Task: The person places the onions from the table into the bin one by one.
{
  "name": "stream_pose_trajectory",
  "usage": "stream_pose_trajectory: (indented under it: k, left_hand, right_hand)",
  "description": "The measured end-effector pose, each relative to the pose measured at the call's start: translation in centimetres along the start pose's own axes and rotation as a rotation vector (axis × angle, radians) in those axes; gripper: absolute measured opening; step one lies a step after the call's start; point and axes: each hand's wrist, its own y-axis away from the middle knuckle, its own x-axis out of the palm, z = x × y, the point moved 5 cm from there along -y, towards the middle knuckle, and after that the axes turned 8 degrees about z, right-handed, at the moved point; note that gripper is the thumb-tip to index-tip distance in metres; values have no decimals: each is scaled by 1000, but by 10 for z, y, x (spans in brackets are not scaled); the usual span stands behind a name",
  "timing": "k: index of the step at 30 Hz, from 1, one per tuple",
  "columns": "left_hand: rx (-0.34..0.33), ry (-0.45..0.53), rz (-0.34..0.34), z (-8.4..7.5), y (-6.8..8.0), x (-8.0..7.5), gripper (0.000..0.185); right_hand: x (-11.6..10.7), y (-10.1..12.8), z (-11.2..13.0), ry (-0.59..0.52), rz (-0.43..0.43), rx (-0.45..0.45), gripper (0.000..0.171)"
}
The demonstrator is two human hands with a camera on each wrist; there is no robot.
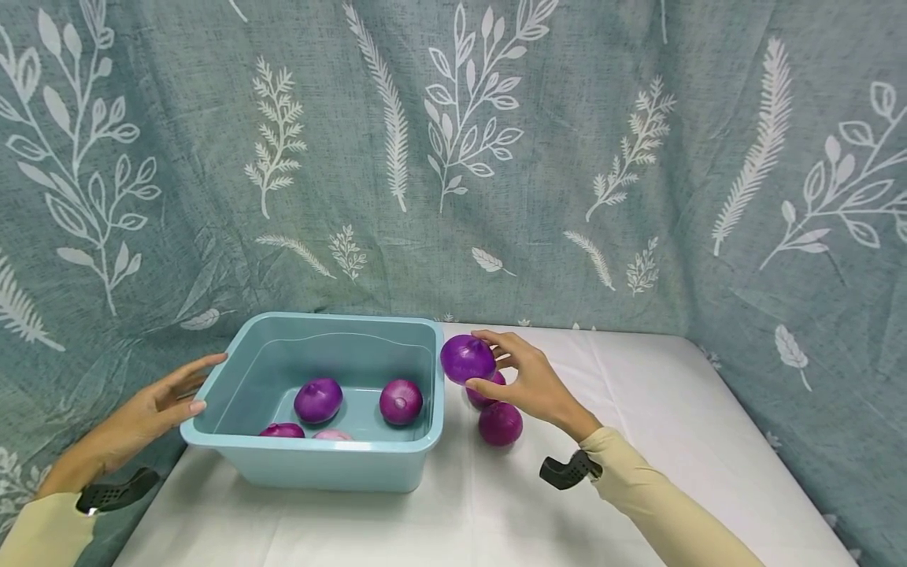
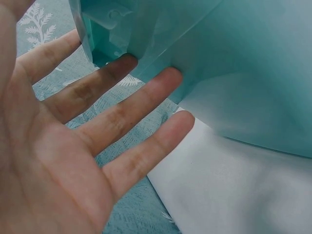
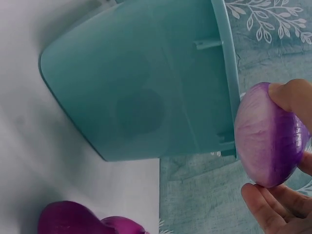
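Note:
A light blue plastic tub [image 1: 312, 465] stands on the white table and holds several purple onions [image 1: 318, 399]. My right hand [image 1: 527, 382] grips another purple onion [image 1: 467, 358] just outside the tub's right rim, lifted above the table; the right wrist view shows this onion [image 3: 269, 136] pinched between thumb and fingers beside the tub's wall [image 3: 146, 92]. Two more onions [image 1: 499, 423] lie on the table under that hand. My left hand [image 1: 159, 405] is spread flat, its fingertips [image 2: 170, 78] at the tub's left wall [image 2: 234, 73], under the rim.
A leaf-patterned teal curtain [image 1: 567, 157] hangs close behind the table and drapes down its sides. The white tablecloth [image 1: 673, 417] stretches to the right of the tub. The table's edges fall away at left and right.

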Motion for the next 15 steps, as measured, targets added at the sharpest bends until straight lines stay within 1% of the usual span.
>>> stream_pose_trajectory:
  k: [4,9,11,15]
  left_hand:
    - [-1,-1,1,-1,1,0,65]
    - [21,-4,3,-2,0,-2,65]
    - [32,-9,3,-3,-1,-2,65]
    - [21,-3,6,1,0,-1,65]
  right_hand:
    - [2,-2,7,-8,3,-16,71]
    - [6,-7,15,-37,4,-25,72]
    - [8,-9,19,-48,11,-26,72]
    - [14,-12,26,-80,42,-28,73]
